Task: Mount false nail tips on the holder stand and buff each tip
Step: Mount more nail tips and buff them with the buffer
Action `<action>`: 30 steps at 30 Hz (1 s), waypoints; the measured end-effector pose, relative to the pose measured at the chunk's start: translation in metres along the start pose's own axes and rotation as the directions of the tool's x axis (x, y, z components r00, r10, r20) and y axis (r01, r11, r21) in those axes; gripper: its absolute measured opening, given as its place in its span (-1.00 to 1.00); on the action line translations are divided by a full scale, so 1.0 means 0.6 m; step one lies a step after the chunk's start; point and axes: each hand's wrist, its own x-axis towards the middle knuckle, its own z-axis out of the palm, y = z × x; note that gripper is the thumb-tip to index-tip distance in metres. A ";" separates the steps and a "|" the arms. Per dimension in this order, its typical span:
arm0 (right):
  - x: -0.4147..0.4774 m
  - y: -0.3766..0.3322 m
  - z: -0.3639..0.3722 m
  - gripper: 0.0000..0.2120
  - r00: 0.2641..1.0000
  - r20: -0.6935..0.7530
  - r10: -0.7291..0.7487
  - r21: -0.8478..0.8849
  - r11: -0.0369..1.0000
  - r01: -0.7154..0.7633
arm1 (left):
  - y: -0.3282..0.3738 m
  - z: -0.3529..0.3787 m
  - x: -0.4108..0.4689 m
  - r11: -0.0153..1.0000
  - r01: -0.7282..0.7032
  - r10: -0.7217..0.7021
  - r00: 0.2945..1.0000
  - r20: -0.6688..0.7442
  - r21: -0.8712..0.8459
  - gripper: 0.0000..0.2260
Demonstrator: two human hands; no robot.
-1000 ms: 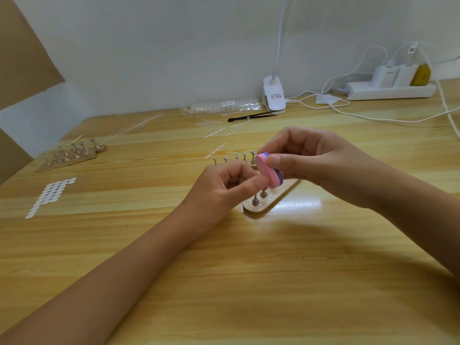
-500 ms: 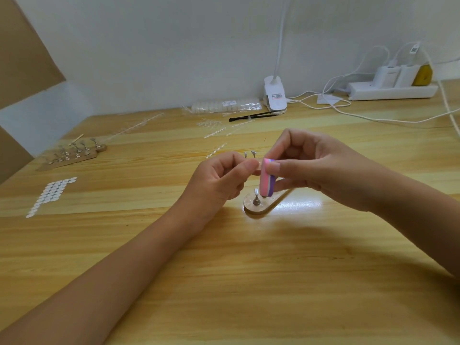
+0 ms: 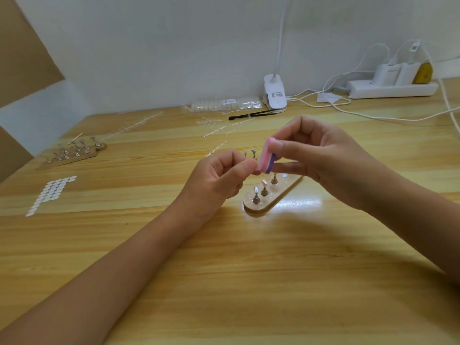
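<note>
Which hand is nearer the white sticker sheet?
Left. The left hand, pinching a nail tip, sits right of the white sticker sheet, nearer it; the right hand, gripping the buffer block, is farther right.

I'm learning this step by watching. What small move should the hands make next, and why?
Probably draw the buffer block in the right hand across the small piece pinched by the left hand: block and fingertips meet above the holder stand.

"What's worn on the arms?"
"Nothing but skin: both forearms are bare, left hand (image 3: 214, 180) left of the holder stand (image 3: 288, 186), right hand (image 3: 323, 160) right of it, thumbnail short."
</note>
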 end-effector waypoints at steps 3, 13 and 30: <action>0.000 -0.006 -0.012 -0.74 0.993 0.098 0.061 -0.004 0.998 -0.061 | 0.001 0.003 0.000 0.999 -0.004 0.004 1.000 0.004 0.034 -0.56; 0.007 -0.002 -0.024 -0.79 0.999 0.006 0.035 0.026 0.999 -0.035 | 0.007 0.007 -0.003 0.998 0.018 -0.019 1.000 0.007 0.058 -0.72; -0.002 0.008 0.000 -0.74 0.997 0.052 -0.056 -0.010 0.998 0.057 | 0.003 0.003 0.002 0.999 0.049 -0.049 0.998 -0.032 -0.010 -0.81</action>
